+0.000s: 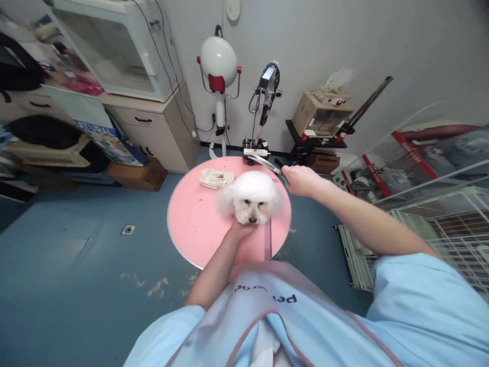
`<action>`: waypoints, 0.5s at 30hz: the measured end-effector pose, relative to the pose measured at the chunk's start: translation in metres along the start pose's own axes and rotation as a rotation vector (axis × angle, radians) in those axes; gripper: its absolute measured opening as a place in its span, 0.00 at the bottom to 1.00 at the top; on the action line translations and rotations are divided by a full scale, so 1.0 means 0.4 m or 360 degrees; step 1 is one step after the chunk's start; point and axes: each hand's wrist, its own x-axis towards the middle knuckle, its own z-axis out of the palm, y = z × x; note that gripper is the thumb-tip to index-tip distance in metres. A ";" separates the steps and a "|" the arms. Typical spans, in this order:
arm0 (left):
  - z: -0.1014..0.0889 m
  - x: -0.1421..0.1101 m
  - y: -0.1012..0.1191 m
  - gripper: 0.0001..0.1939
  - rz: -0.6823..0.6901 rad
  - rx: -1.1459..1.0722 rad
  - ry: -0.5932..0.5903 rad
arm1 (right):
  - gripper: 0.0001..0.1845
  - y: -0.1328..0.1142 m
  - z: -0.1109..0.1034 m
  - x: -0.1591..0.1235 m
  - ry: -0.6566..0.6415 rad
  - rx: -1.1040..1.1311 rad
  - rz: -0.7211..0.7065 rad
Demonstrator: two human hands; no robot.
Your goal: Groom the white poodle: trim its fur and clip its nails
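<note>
A fluffy white dog [252,196] faces me on a round pink table [191,219], its head trimmed round. My left hand [243,231] cups the dog's chin from below, its fingers partly hidden under the fur. My right hand [300,180] is closed on a pair of scissors [266,163], whose blades reach left, just above and behind the top of the dog's head. Near the table's front edge lies a comb [268,240] with a purple spine. A soft packet [216,178] rests on the table left of the dog.
Behind the table stand a white and red dryer [219,61] and another stand-mounted device [269,84]. A white cylindrical bottle [255,152] is at the table's far edge. Wire cages [439,219] stand at right, cabinets [153,127] at left. Hair tufts [157,287] lie on the floor.
</note>
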 end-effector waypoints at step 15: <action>0.047 0.005 -0.011 0.12 -0.0031 -0.0094 0.0087 | 0.11 -0.084 0.348 -0.102 0.0680 0.0316 0.0248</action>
